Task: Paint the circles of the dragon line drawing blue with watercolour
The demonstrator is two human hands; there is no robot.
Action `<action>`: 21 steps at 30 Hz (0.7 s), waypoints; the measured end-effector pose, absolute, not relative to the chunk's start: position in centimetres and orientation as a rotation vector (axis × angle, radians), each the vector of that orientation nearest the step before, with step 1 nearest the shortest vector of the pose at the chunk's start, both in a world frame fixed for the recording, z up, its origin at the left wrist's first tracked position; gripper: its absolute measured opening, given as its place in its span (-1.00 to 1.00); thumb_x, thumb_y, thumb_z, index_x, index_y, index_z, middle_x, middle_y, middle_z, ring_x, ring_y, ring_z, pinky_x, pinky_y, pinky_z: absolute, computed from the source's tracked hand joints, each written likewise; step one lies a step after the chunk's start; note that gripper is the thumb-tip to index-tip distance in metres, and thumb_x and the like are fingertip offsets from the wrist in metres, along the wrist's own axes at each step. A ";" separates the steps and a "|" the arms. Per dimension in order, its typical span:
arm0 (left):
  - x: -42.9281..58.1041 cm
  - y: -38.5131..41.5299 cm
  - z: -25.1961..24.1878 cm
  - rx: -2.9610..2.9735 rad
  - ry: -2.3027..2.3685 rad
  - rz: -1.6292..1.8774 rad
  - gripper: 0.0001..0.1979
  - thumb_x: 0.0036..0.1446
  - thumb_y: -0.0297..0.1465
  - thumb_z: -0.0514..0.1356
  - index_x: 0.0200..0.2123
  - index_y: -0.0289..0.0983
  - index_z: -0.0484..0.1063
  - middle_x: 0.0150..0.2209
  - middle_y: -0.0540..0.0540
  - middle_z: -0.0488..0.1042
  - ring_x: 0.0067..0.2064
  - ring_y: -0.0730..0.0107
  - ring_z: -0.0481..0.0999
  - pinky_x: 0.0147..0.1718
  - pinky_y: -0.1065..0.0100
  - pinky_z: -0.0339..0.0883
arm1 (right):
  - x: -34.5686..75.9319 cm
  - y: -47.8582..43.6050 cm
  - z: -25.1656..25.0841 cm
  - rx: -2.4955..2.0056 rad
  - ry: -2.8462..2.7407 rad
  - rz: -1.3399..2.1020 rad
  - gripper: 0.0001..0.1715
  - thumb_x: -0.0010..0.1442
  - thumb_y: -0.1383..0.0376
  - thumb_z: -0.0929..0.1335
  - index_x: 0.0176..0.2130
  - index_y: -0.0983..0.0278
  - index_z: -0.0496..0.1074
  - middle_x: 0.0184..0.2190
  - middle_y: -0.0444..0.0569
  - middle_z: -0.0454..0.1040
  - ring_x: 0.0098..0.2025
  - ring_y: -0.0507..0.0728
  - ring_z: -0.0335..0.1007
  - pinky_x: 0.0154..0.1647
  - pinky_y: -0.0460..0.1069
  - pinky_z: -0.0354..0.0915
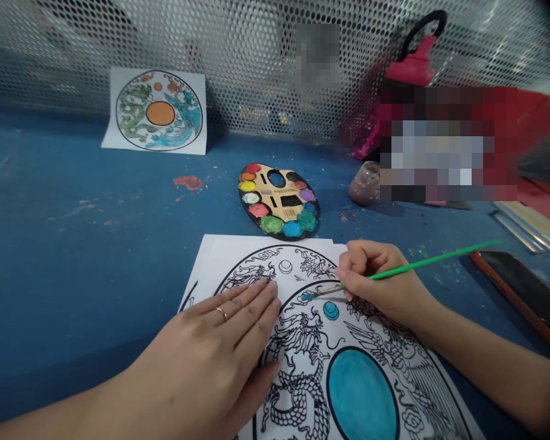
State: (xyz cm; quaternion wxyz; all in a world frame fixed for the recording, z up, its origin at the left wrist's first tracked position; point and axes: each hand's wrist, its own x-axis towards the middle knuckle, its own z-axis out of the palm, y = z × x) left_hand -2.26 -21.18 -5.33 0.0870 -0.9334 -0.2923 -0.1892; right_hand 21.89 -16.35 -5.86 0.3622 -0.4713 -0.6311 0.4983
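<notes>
The right hand (382, 284) is pinching a green-handled paintbrush (421, 267), its blue-tipped bristles touching a dragon-and-phoenix line-art sheet (238, 260) lying on the near part of the blue table (73, 244). The open left hand (211, 342) is pressing flat on that sheet. Farther off, a watercolour palette (278, 201) is lying centre, a painted sheet (158, 110) is leaning against perforated metal mesh (256, 61) at far left, and a smartphone (517, 299) is lying right.

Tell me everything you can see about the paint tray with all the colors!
The paint tray is an oval, tan board that looks like card, with a dark edge. Round paints circle it: red, orange, yellow, white, green, blue and purple. Some look wet and smeared. It has a blue oval well and a small black patch. It lies flat on the blue table, close to the top of the paper. No hand touches it.
</notes>
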 end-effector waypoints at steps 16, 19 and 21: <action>-2.4 -21.3 -5.4 -2.786 -0.889 -0.550 -0.63 0.23 -0.33 0.02 -0.02 -0.39 0.45 0.03 -0.20 0.41 0.00 0.17 0.48 -0.11 0.25 0.49 | 21.4 -16.5 -5.7 -1.283 -1.615 1.266 -0.61 0.07 0.37 0.37 -0.60 0.24 0.09 -0.68 -0.19 0.33 -0.64 -0.06 0.22 -0.62 -0.14 0.13; -2.3 -21.3 -5.3 -2.802 -0.883 -0.535 -0.63 0.22 -0.34 0.03 -0.02 -0.42 0.44 0.03 -0.24 0.41 -0.01 0.15 0.48 -0.12 0.24 0.49 | 21.3 -16.7 -5.6 -1.305 -1.633 1.253 -0.61 0.05 0.35 0.38 -0.61 0.24 0.09 -0.68 -0.18 0.34 -0.64 -0.05 0.22 -0.63 -0.14 0.13; -2.3 -21.3 -5.3 -2.811 -0.884 -0.540 -0.62 0.22 -0.34 0.03 -0.01 -0.42 0.44 0.03 -0.25 0.40 0.00 0.14 0.48 -0.12 0.23 0.49 | 21.2 -16.7 -5.6 -1.312 -1.642 1.241 -0.61 0.05 0.35 0.38 -0.61 0.24 0.09 -0.69 -0.18 0.34 -0.65 -0.05 0.22 -0.63 -0.14 0.14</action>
